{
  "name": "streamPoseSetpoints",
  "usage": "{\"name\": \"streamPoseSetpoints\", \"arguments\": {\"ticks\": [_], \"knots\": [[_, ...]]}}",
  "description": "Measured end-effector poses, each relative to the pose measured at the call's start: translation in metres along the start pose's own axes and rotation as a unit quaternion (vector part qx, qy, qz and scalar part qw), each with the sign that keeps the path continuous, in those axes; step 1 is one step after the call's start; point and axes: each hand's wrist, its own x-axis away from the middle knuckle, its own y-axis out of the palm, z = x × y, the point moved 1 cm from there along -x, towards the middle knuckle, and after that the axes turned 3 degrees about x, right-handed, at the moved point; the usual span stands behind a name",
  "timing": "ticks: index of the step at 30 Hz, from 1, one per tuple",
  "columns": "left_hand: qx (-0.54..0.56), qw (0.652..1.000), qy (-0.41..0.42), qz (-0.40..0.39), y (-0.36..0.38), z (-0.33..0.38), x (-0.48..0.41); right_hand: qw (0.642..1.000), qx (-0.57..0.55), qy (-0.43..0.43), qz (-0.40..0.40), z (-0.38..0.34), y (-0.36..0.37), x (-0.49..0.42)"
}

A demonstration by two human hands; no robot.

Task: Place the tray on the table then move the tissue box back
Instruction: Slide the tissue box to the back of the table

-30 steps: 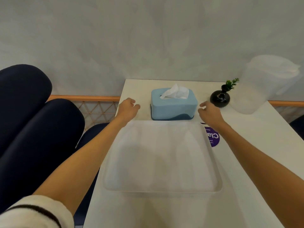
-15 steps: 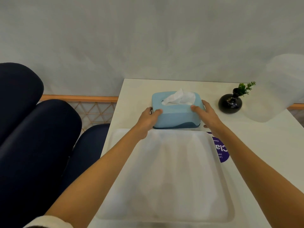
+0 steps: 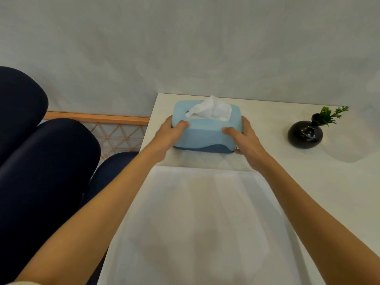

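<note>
A light blue tissue box (image 3: 205, 132) with a darker blue base and a white tissue sticking out of its top stands on the white table (image 3: 267, 128), close to the far edge by the wall. My left hand (image 3: 167, 136) grips its left end and my right hand (image 3: 245, 138) grips its right end, thumbs on the front face. A pale translucent tray (image 3: 205, 223) lies flat on the table in front of the box, between my forearms, with a narrow gap of bare table between tray and box.
A round black vase (image 3: 305, 135) with a green sprig stands on the table to the right of the box. Dark blue chair cushions (image 3: 41, 161) sit left of the table. A grey wall (image 3: 185, 48) rises just behind the table's far edge.
Both hands went from open beside the box to gripping its ends. The box now sits farther back toward the wall, with a gap opened between it and the tray.
</note>
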Motion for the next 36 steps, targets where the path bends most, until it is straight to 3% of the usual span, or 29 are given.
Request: {"name": "streamPoseSetpoints", "arguments": {"ticks": [15, 36], "knots": [[-0.015, 0.999, -0.003, 0.036, -0.048, 0.01, -0.098, 0.999, 0.0, -0.036, -0.019, -0.03, 0.062, -0.084], [0.005, 0.999, -0.015, 0.046, -0.052, 0.017, -0.141, 0.998, -0.001, 0.057, -0.023, -0.05, 0.086, -0.128]]}}
